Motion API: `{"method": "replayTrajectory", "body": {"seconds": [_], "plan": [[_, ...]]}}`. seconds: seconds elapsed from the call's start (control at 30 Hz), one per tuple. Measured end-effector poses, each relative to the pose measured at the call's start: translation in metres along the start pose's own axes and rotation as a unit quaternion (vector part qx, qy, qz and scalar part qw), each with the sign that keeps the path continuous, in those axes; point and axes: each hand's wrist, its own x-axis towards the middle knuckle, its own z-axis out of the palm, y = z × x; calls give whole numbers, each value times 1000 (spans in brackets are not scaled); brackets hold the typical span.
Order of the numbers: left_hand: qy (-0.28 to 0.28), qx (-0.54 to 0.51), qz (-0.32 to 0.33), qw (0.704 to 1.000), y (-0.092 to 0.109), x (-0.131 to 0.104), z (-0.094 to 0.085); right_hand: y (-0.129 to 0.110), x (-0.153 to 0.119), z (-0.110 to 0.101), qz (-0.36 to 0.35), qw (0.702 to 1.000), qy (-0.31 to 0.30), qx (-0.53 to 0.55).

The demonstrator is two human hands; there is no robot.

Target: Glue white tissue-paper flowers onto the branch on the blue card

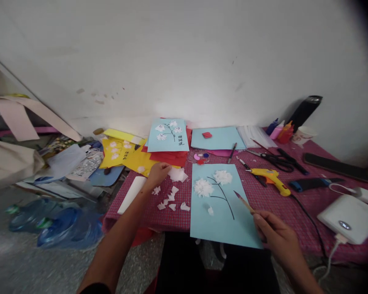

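Note:
My right hand (272, 230) grips a paintbrush (244, 203) with a dark purple tip, held over the right part of a light blue sheet (202, 224). On that sheet are drawn dark stems (223, 192) and two fluffy white paper flowers (203, 188). A small white tuft (210, 210) sits below them. My left hand (159, 174) is closed, its fingertips pinching at the edge of a piece of white tissue paper (178, 174). Torn white paper scraps (171, 195) lie on the checked cloth just in front of it.
A finished blue flower picture (159, 143) lies on red and yellow sheets at the back. To the right are a yellow glue gun (271, 179), black scissors (277, 161), paint bottles (285, 132) and a white power bank (349, 218). Water bottles (70, 228) lie on the floor at left.

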Motion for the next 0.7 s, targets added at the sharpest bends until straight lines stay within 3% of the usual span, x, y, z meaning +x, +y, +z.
{"method": "replayTrajectory", "body": {"seconds": [0.13,0.27,0.33,0.43,0.57,0.7], "plan": [[9,-45,-2,999,8,-10,0,-2,-2,-2,4,1000,10,10],[-6,-137,-22,990,22,-44,11,-19,-16,2,-60,997,34,-32],[-34,-291,-83,953,30,-69,23,-33,-27,10,-121,989,22,-88],[-56,-399,-127,907,40,-106,43,-52,-41,31,-193,968,-30,-156],[-73,-431,-140,889,47,-138,62,-61,-46,54,-232,952,-63,-188],[-80,-430,-137,889,49,-148,68,-59,-46,61,-235,949,-80,-192]]}}
